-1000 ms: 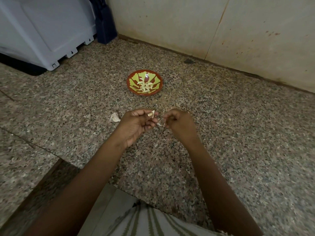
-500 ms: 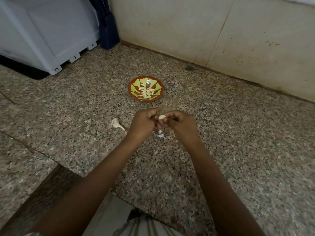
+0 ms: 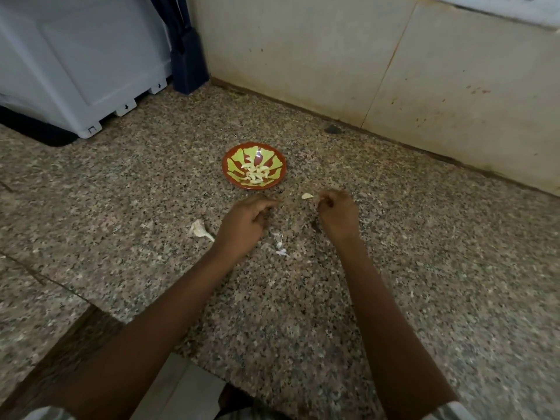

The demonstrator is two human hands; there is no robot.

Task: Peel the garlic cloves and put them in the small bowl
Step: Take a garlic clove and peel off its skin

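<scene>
Parted now: my right hand (image 3: 336, 215) curls its fingers beside a peeled clove (image 3: 307, 196) just short of the bowl (image 3: 226, 174); gripped or loose, I cannot tell. My left hand (image 3: 245, 221) hangs loosely curled, empty. Many cloves (image 3: 253, 174) fill the bowl; one garlic piece (image 3: 200, 230) remains.

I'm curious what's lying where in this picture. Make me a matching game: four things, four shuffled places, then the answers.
Things:
1. small bowl
2. loose garlic clove
3. garlic skins
4. garlic bulb remnant

Places:
A. by the fingertips of the right hand
B. to the left of the left hand
C. lying between both hands
D. holding the peeled cloves

Pairs: 1-D, 2-A, 3-C, 4-B
</scene>
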